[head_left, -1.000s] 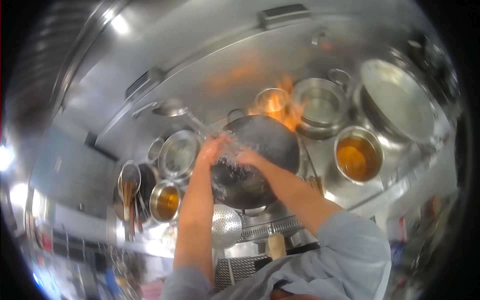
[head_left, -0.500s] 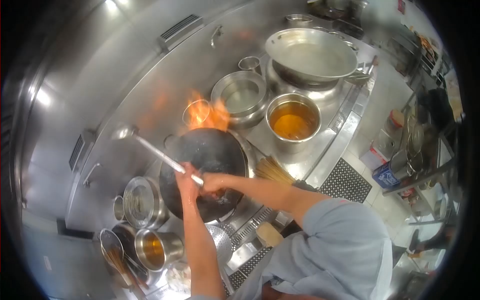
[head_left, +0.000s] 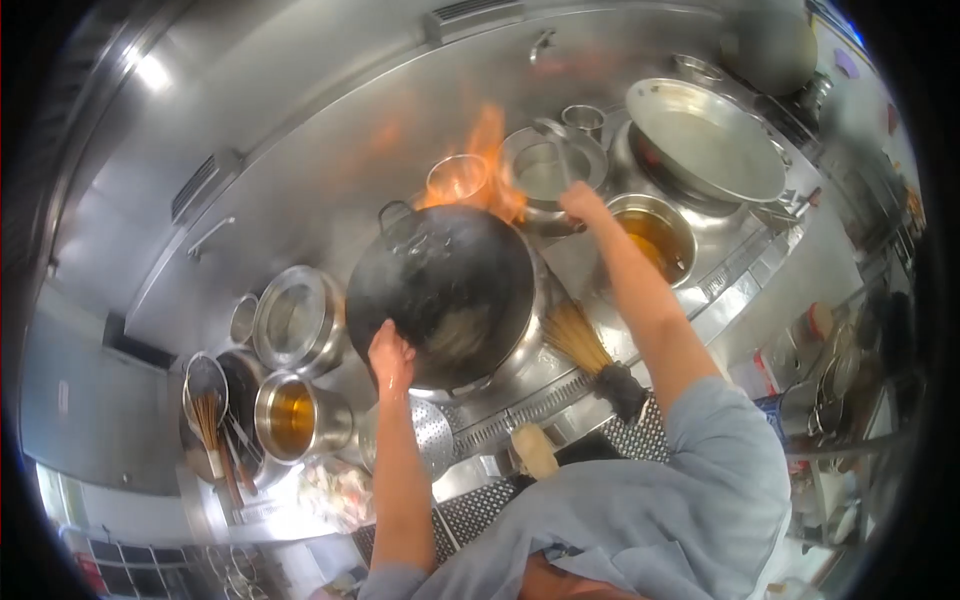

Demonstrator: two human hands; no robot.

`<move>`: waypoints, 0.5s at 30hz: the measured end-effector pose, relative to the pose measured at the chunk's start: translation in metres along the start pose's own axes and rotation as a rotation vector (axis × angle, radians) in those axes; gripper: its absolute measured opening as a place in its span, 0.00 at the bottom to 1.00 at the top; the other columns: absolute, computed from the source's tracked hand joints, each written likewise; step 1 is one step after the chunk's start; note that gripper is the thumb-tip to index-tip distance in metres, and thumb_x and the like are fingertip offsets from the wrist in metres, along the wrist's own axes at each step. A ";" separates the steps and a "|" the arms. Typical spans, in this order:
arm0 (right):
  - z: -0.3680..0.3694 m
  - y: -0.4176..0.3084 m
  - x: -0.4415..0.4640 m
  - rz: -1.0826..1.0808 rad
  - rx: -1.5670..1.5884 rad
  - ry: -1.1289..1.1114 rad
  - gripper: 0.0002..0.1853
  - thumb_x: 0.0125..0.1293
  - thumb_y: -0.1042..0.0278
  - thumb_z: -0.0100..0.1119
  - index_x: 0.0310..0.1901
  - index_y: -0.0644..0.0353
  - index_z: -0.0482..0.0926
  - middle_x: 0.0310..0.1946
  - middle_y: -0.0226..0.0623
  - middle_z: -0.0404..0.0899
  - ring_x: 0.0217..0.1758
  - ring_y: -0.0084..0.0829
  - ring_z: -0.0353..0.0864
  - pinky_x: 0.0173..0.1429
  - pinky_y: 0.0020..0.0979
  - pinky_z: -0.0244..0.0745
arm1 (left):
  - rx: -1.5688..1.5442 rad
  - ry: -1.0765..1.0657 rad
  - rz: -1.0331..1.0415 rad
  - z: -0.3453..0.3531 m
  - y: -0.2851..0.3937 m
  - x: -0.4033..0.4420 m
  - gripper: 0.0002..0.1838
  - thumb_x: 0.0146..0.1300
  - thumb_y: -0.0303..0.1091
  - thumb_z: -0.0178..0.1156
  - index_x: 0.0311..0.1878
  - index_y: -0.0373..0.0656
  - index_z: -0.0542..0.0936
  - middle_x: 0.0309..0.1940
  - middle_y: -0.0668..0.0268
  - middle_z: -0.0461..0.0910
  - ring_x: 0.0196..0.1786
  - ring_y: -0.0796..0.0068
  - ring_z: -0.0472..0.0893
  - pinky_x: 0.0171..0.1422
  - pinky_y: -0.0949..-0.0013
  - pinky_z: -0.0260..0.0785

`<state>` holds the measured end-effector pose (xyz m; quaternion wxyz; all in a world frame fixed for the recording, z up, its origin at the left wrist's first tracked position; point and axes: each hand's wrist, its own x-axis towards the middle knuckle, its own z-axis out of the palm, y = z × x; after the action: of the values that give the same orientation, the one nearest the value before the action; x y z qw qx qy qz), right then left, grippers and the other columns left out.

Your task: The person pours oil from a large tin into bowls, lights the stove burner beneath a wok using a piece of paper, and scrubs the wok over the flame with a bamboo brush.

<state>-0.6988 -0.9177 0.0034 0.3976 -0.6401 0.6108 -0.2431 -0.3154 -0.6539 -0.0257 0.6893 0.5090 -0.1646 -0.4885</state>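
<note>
My left hand (head_left: 392, 358) is closed at the near-left rim of a black wok (head_left: 390, 290), appearing to grip its edge. Wet sheen and a pale patch show inside the wok, and its far loop handle (head_left: 396, 212) stands free. In my right hand (head_left: 585, 205) is a metal ladle (head_left: 562, 153), its bowl over or in a steel pot of clear liquid (head_left: 540, 205). Just below my right forearm stands a pot of amber liquid (head_left: 686, 240), partly hidden by the arm.
Flames (head_left: 490, 140) rise behind the wok around a small round container (head_left: 458, 180). A bamboo brush (head_left: 575, 335) lies right of the wok. A wide pan (head_left: 700, 140) stands at the far right. Another amber pot (head_left: 340, 420) and a perforated skimmer (head_left: 430, 435) sit at the near left.
My right hand has swung from over the wok to the far right, taking the ladle to the clear-liquid pot. My left hand stays by the wok rim. The camera view has shifted.
</note>
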 end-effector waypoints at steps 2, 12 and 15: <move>-0.003 0.027 0.022 0.179 0.592 -0.086 0.05 0.58 0.75 0.56 0.29 0.64 0.81 0.24 0.38 0.81 0.24 0.35 0.80 0.30 0.35 0.79 | -0.098 -0.036 0.005 0.001 -0.010 0.010 0.17 0.63 0.22 0.58 0.23 0.51 0.63 0.16 0.76 0.57 0.14 0.84 0.56 0.16 0.75 0.46; -0.028 0.026 -0.049 0.184 1.818 -0.534 0.10 0.63 0.78 0.52 0.43 0.72 0.65 0.20 0.27 0.66 0.20 0.18 0.70 0.24 0.20 0.73 | -0.295 -0.030 -0.163 0.038 -0.012 0.052 0.04 0.68 0.24 0.54 0.36 0.40 0.71 0.31 0.65 0.73 0.25 0.78 0.70 0.26 0.80 0.69; -0.033 0.007 -0.097 0.234 1.952 -0.654 0.12 0.65 0.76 0.47 0.48 0.73 0.64 0.22 0.27 0.66 0.20 0.17 0.69 0.24 0.22 0.74 | -0.405 -0.236 -0.222 0.027 -0.028 0.077 0.08 0.71 0.26 0.52 0.32 0.45 0.70 0.22 0.69 0.70 0.17 0.81 0.64 0.16 0.79 0.58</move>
<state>-0.7421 -0.8301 0.0333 0.9111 -0.0104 0.0685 -0.4064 -0.3133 -0.7332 -0.0595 0.6955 0.3151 -0.0858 -0.6401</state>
